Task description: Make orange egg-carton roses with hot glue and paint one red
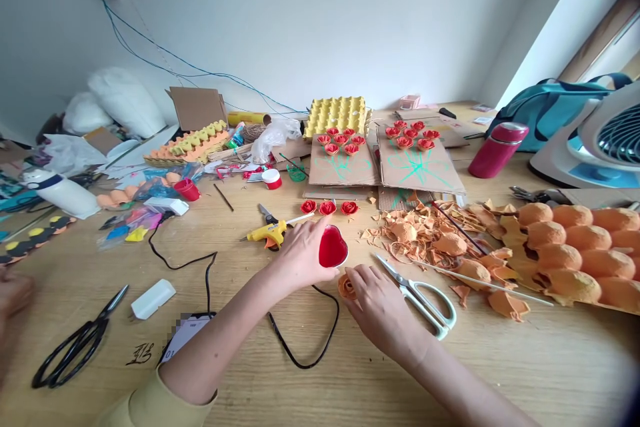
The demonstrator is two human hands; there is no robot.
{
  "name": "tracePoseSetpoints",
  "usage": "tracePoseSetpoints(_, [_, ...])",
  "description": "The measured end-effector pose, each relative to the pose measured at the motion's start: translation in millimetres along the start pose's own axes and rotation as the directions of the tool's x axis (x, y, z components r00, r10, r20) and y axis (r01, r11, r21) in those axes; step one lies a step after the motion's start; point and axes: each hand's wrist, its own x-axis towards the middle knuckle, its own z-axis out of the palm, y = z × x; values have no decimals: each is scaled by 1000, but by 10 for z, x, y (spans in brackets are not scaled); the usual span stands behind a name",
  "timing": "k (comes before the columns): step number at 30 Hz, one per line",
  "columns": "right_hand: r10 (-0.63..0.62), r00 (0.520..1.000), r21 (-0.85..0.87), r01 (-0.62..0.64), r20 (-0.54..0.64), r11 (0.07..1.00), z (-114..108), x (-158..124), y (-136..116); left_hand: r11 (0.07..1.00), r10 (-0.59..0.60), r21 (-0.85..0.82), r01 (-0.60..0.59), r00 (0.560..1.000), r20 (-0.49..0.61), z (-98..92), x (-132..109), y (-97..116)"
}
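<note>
My left hand grips a small dish of red paint from its left side, thumb and fingers around the rim. The dish is tilted so that its red inside faces me. Just below it, my right hand has its fingers closed on an orange egg-carton rose, partly hidden under the fingertips. White-handled scissors lie right of my right hand. Beyond the dish stand three red roses in a row. A yellow glue gun rests left of my left hand, its black cord running below my hands.
Torn orange carton scraps and an orange egg tray cover the right side. Cardboard sheets with red roses stand behind. Black scissors lie front left. Another person's hand shows at the left edge. A pink bottle stands back right.
</note>
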Motion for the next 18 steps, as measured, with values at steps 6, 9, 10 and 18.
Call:
tracePoseSetpoints(6, [-14,997,64,19,-79,998,-170,-388,-18,999,46,-12,-45,998,34,176,159,74])
tracePoseSetpoints(9, [-2,993,90,13,-118,996,-201,-625,25,998,64,-25,-63,996,67,294,175,164])
tracePoseSetpoints(10, [0,991,94,12,-131,996,-201,-690,48,997,72,-28,-70,995,76,329,175,197])
tracePoseSetpoints(18, [-12,977,75,28,-215,997,-205,-937,158,994,107,-10,-107,989,101,459,197,414])
